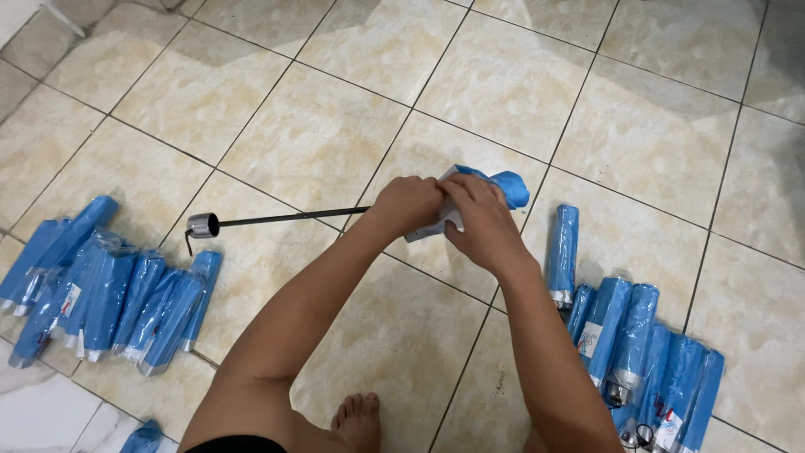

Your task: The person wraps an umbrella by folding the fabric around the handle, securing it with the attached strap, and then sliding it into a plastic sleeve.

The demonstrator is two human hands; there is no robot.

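Observation:
I hold a folding umbrella over the tiled floor. Its blue folded canopy (503,186) sticks out to the right of my hands. A thin dark shaft (285,218) runs left to a silver handle cap (203,225). My left hand (408,204) is closed around the shaft end of the canopy. My right hand (480,220) wraps the canopy and a pale sleeve around it. The two hands touch each other.
A row of blue sleeved umbrellas (105,289) lies on the floor at the left. Another group (637,344) lies at the right, with one (563,252) set slightly apart. My bare foot (358,422) shows at the bottom. One more blue piece (142,438) lies at the bottom left.

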